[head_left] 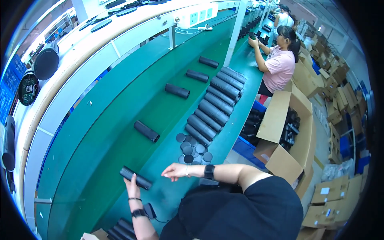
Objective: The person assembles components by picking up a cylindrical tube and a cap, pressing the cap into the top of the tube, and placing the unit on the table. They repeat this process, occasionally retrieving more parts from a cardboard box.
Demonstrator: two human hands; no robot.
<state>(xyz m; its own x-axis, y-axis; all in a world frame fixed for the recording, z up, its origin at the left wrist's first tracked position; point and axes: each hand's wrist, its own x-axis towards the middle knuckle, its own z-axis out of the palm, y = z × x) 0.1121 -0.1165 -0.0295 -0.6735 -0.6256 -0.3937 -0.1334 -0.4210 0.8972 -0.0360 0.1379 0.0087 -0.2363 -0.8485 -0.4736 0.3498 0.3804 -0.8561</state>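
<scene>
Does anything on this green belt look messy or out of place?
Nothing looks damaged or spilled. The black tubes beside the belt lie in a tidy row, while the round black caps sit in a loose, overlapping heap at its near end. The left hand holds one tube; the right hand hovers open.

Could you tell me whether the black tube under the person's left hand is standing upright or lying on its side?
Lying on its side. The black tube rests lengthwise on the green belt, with the left hand gripping its middle.
</scene>
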